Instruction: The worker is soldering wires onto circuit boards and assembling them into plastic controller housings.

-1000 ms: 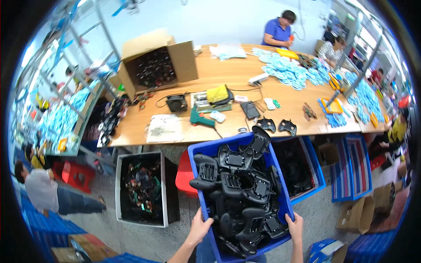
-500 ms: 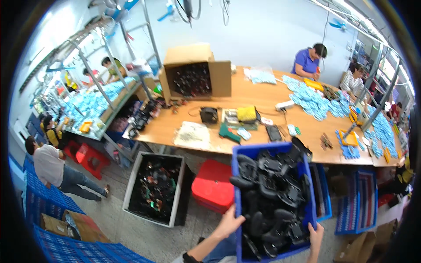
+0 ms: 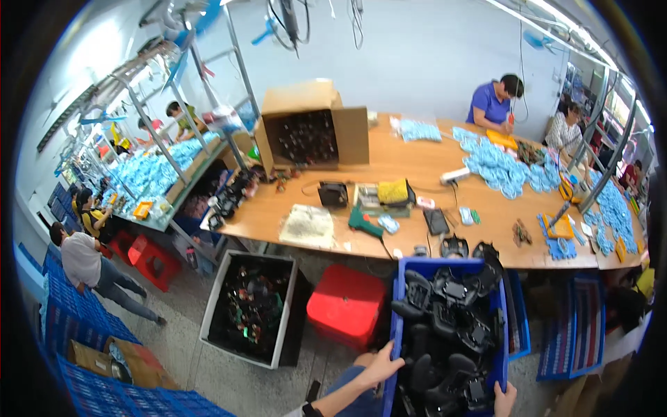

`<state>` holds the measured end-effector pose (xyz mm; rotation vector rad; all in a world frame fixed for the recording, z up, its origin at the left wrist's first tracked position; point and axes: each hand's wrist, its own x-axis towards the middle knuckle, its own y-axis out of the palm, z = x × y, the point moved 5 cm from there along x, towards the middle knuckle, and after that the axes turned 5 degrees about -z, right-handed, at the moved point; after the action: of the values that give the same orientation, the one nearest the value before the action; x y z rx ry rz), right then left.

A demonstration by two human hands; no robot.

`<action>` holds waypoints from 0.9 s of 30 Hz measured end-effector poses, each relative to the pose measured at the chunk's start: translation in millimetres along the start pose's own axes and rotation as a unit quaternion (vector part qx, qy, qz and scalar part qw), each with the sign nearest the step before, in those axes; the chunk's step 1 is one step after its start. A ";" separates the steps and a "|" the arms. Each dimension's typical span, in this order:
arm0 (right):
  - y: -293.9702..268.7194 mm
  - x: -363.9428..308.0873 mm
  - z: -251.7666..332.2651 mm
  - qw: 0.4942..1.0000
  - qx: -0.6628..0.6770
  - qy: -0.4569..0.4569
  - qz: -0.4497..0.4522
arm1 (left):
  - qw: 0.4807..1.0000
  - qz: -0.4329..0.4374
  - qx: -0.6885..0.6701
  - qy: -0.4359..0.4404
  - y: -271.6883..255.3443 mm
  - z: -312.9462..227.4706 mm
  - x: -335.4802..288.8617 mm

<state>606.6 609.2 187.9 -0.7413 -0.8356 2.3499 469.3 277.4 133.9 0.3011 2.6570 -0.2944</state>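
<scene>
A deep blue plastic crate (image 3: 397, 313) is heaped with black game controllers (image 3: 455, 323). My left hand (image 3: 382, 365) grips the crate's left side, thumb over the rim. On the crate's right side, near its close corner, my right hand (image 3: 506, 399) is closed on the rim, its fingers partly hidden. The crate's far end is beside the front edge of a wooden table (image 3: 326, 258). A few black controller parts stick up by that far end.
Left of the crate are a red stool (image 3: 346, 306) and a grey-rimmed bin (image 3: 208, 313) of dark parts. On the table are an open cardboard box (image 3: 354, 135), a green glue gun (image 3: 363, 221) and light-blue pieces (image 3: 497, 167). Other people work farther off; one walks at left.
The crate has come toward me and a little right, with both hands still on it. The whole view has shifted slightly. The walking person at left has changed stride.
</scene>
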 end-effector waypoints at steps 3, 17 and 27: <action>16.5 31.4 -48.0 0.989 0.039 -0.110 -0.092 | 0.993 -0.020 -0.116 0.031 5.2 43.6 16.7; 15.9 27.0 -16.4 0.990 0.010 -0.043 -0.134 | 0.997 0.017 0.006 0.070 -0.7 20.0 62.6; 31.8 21.7 -2.6 0.975 0.083 0.020 -0.206 | 0.991 0.124 -0.012 0.043 -9.4 -35.1 119.6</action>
<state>583.6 602.8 157.6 -0.4895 -0.6888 1.9956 347.8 296.8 111.9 0.6431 2.6670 -0.1732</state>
